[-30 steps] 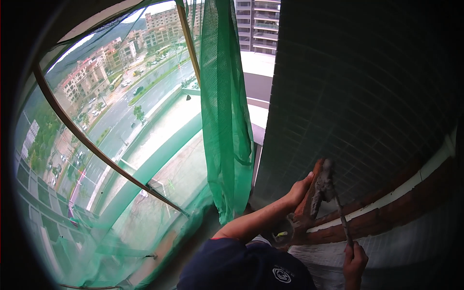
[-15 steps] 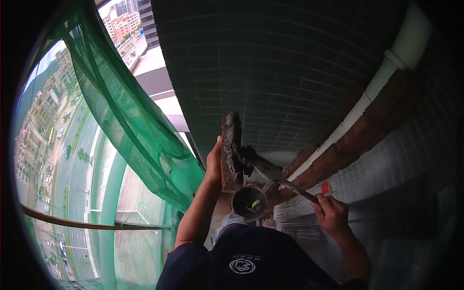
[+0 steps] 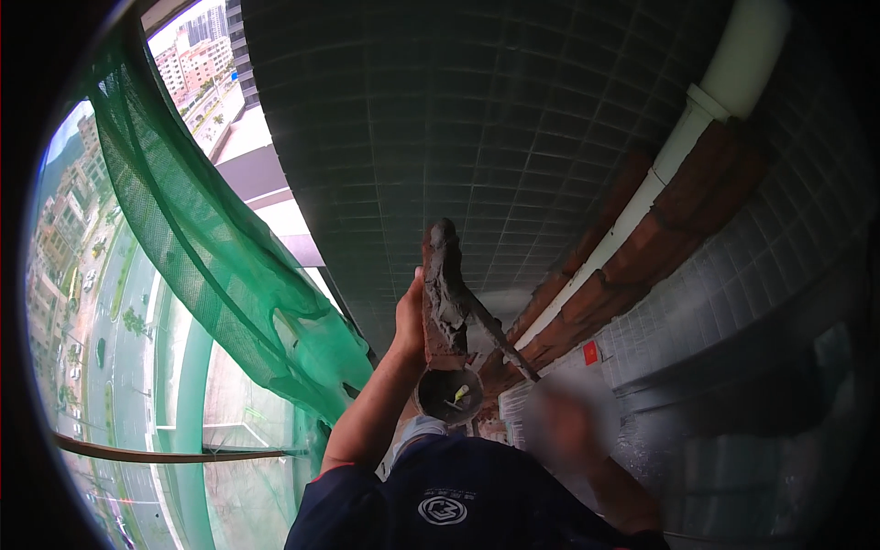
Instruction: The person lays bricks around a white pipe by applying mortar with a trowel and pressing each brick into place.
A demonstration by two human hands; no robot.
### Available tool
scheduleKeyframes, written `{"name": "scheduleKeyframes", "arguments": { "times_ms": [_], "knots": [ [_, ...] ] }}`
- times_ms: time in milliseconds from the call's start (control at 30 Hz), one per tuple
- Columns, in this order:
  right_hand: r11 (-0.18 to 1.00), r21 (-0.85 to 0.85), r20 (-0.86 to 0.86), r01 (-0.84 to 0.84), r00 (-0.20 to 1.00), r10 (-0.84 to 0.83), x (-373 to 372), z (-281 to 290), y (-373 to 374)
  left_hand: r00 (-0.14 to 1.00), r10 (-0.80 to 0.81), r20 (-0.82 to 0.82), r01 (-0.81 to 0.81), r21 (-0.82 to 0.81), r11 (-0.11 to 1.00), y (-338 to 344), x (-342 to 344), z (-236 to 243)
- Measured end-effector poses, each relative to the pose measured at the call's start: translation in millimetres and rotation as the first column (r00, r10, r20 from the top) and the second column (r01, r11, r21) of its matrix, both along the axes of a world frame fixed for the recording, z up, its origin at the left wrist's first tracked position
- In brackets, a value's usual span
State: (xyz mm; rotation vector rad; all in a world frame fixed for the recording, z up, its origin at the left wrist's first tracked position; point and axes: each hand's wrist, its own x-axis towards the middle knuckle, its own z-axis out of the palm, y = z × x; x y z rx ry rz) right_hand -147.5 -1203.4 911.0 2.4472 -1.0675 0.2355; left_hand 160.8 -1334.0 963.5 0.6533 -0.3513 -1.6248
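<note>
My left hand (image 3: 412, 316) is closed around the left side of a reddish brick (image 3: 445, 345), held up lengthwise in front of me. A thick ridge of grey mortar (image 3: 446, 266) runs along its face. Against the mortar's right side lies the blade of a trowel (image 3: 495, 332), itself coated in grey. Its handle runs down to my right hand (image 3: 570, 423), which is blurred but closed around the handle end. Below the brick is a round bucket (image 3: 478, 385) with a yellow-tipped object (image 3: 461, 394) inside.
Green netting (image 3: 197, 247) hangs at the left over a drop to a street, with a rail (image 3: 183, 456) across. Ahead is a dark tiled wall (image 3: 403, 119). A white pipe (image 3: 632, 220) with stacked red bricks (image 3: 674, 215) beside it stands at the right. A small red item (image 3: 590, 352) is nearby.
The trowel has swung closer to the brick, its blade now lying along the mortar. My right hand has moved left and slightly lower. The view has shifted; the left hand still holds the brick.
</note>
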Motion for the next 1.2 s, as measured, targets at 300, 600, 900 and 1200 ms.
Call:
{"name": "scheduleKeyframes", "arguments": {
  "times_ms": [300,600,900,1200],
  "knots": [
    [0.928,0.316,0.449,-0.196,0.893,0.036,-21,-4,7,1.000,-0.006,0.020,0.006,-0.030,1.000,-23,-1,-3],
    [0.177,0.276,0.461,-0.945,-0.031,-0.887,-3,-16,-8,0.996,-0.007,-0.087,0.005,-0.032,0.999,-20,3,-18],
    [0.974,0.202,0.711,-0.099,0.699,-0.076,3,13,5,0.966,-0.021,-0.257,0.026,0.017,1.000,-28,11,-39],
    [0.909,0.390,0.719,-0.147,0.666,-0.201,41,27,-30,0.977,-0.015,-0.215,0.030,0.065,0.997,-2,7,-39]
  ]
}}
